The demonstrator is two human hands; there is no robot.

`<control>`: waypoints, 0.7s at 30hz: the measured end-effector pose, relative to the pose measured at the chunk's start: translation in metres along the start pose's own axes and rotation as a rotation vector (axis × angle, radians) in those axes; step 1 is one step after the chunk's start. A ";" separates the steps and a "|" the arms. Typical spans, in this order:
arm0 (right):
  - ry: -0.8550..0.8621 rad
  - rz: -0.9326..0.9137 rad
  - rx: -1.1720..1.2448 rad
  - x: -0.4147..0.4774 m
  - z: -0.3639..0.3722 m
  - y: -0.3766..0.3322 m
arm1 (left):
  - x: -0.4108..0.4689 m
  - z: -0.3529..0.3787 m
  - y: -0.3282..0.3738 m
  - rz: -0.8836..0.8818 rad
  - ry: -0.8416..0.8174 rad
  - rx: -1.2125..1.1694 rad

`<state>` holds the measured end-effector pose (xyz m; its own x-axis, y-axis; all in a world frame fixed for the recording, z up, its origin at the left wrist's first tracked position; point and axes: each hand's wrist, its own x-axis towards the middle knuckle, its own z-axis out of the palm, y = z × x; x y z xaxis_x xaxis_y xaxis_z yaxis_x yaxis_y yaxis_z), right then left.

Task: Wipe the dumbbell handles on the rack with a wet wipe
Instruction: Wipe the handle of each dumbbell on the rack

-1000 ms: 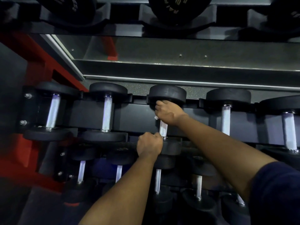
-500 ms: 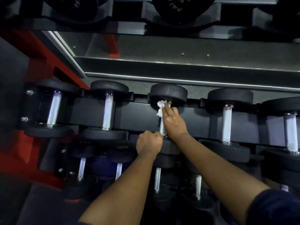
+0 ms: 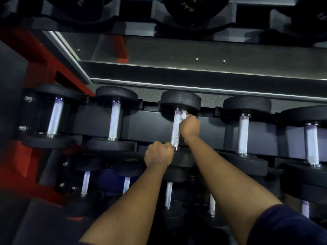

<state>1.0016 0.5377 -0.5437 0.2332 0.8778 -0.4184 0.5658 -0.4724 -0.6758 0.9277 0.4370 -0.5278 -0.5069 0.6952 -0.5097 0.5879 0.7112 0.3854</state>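
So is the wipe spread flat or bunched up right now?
Bunched up: only a small white wad of the wet wipe shows above the right hand, which holds it against the dumbbell handle.

Partial pale lettering, roughly "RA", upside down on upper-shelf dumbbell head (image 3: 194, 13), cut off at top edge. Nothing else legible.

Far head (image 3: 180, 101) and near head (image 3: 184, 159) are boxing in the middle handle (image 3: 175, 133). The right grip (image 3: 190, 126) is filling its right side, the left grip (image 3: 158, 154) is crowding the near end; only the left side is lying open.
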 end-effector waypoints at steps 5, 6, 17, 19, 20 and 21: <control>-0.470 0.195 0.156 -0.003 -0.008 0.031 | -0.001 0.001 0.001 0.004 0.007 0.029; -0.550 0.192 0.119 -0.009 -0.010 0.035 | -0.001 0.001 0.001 0.001 0.011 0.036; -0.101 -0.005 0.022 0.014 -0.007 0.020 | -0.002 0.003 0.001 0.000 0.013 0.053; 0.009 -0.177 -0.001 0.007 -0.013 0.017 | -0.002 0.003 0.002 -0.005 0.011 0.050; 0.023 -0.249 0.003 -0.001 -0.016 0.018 | -0.002 0.003 0.002 -0.005 0.010 0.052; 0.021 -0.321 -0.001 -0.007 -0.017 0.022 | -0.001 0.003 0.001 -0.006 0.007 0.054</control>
<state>1.0262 0.5226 -0.5453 0.0587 0.9835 -0.1711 0.6135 -0.1707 -0.7710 0.9309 0.4369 -0.5286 -0.5148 0.6921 -0.5059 0.6183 0.7085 0.3403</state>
